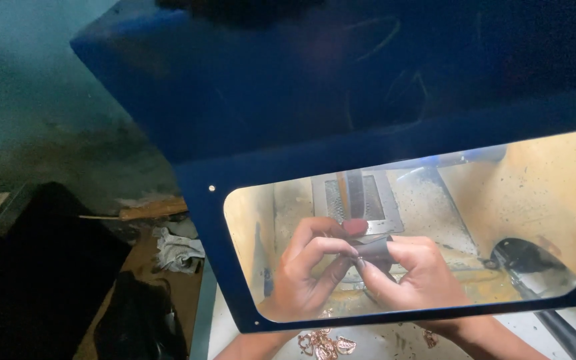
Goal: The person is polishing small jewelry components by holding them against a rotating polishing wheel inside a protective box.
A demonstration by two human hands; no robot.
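Note:
Through the clear window of a blue cabinet [315, 100] I see both my hands inside a lit, sandy-walled chamber. My left hand [305, 270] and my right hand [415, 273] meet in the middle, fingers pinched together on a small dark grey piece [375, 250]. A red rounded tip [356, 227] sits just above the fingers, under a vertical metal nozzle [351, 193] in front of a perforated metal plate [385, 200]. What the grey piece is cannot be made out.
Several copper-coloured heart-shaped pendants [325, 345] lie on the white surface below the window. A black hose [535, 263] enters at the right. To the left are a black box [35, 267], a crumpled rag [178, 250] and a wooden stick [151, 210].

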